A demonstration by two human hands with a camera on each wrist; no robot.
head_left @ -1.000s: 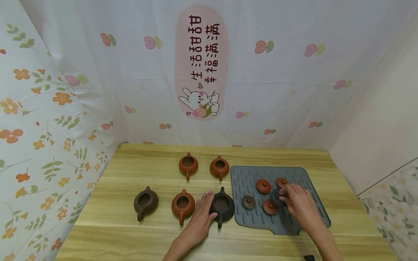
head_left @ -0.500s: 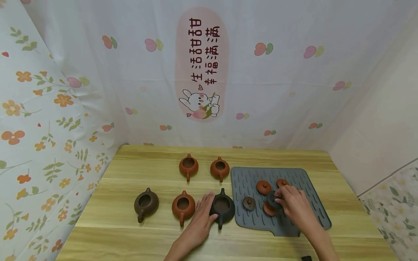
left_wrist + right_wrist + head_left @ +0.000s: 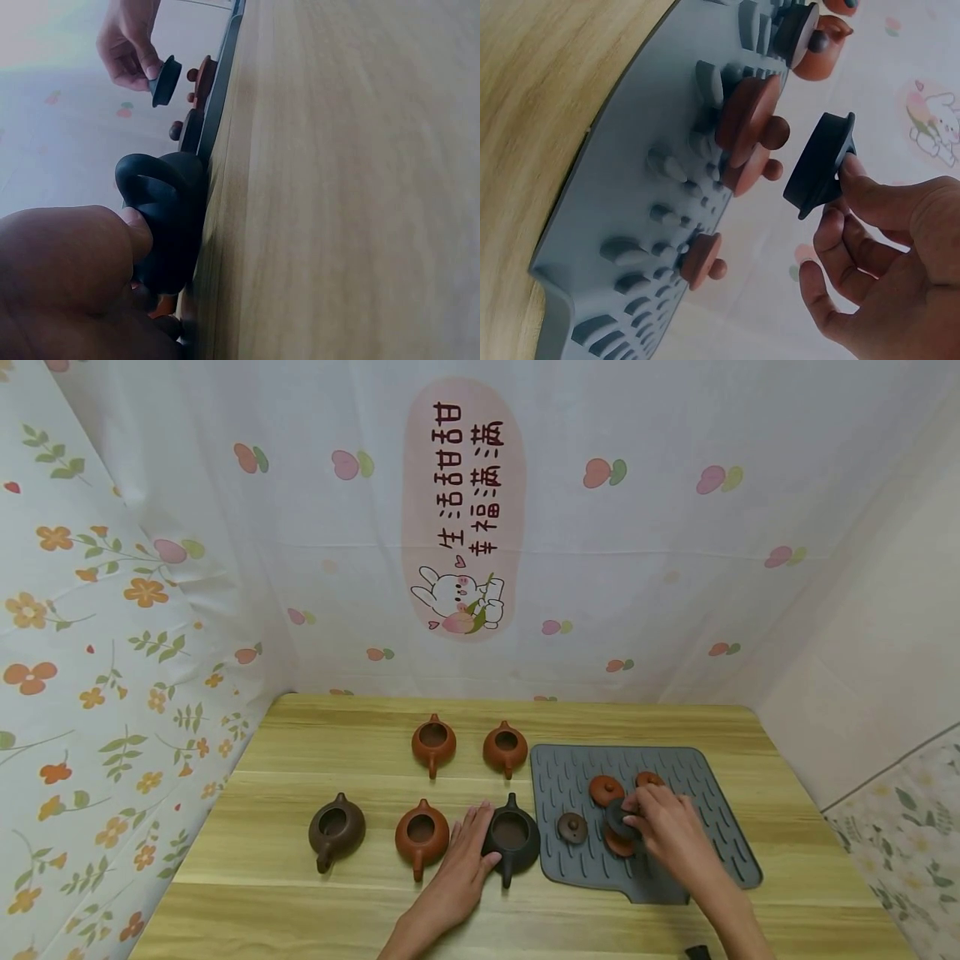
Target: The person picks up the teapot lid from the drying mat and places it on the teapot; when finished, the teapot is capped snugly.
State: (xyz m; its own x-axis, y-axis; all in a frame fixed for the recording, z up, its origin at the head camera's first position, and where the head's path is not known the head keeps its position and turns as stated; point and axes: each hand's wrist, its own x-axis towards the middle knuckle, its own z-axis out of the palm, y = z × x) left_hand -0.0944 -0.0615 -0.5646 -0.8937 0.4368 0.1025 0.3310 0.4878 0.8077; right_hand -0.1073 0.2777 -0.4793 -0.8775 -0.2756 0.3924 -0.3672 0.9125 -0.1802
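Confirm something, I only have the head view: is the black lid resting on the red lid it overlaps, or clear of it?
Observer: Clear. The right wrist view shows a gap between the black lid and that near red lid.

Operator: Good. From here the right hand covers part of the far red lid. Any contact there?

Observer: None. The right wrist view shows open space between the fingers and that lid.
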